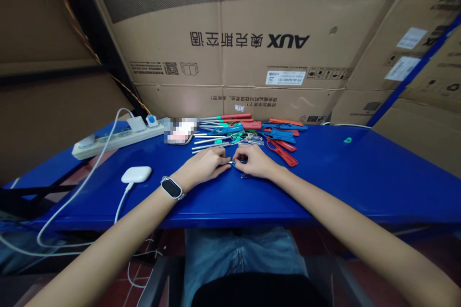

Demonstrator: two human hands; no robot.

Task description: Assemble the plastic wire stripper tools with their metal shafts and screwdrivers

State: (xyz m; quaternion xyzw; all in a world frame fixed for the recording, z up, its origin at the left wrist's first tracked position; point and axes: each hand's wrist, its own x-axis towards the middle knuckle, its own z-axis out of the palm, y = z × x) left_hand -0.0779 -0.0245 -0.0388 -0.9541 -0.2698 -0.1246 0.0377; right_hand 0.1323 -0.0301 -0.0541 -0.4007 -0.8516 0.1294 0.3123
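My left hand (207,165) and my right hand (252,160) meet low over the front of the blue table. Both are closed in a pinch on a small blue and silver lighter part (233,163), mostly covered by the fingers. A clear plastic piece (246,176) shows just under my right hand. Directly behind the hands lies a pile of long-nosed lighter parts: metal tubes (211,146), red handle shells (286,154), blue handle shells (279,134) and small green pieces. Some look joined together, tube to handle.
A white power strip (120,140) with plugs and cables stands at the left, near a phone (181,132) and a white earbud case (136,174) on a cable. One small green piece (347,140) lies at the right. A large cardboard sheet (248,19) walls off the table's back.
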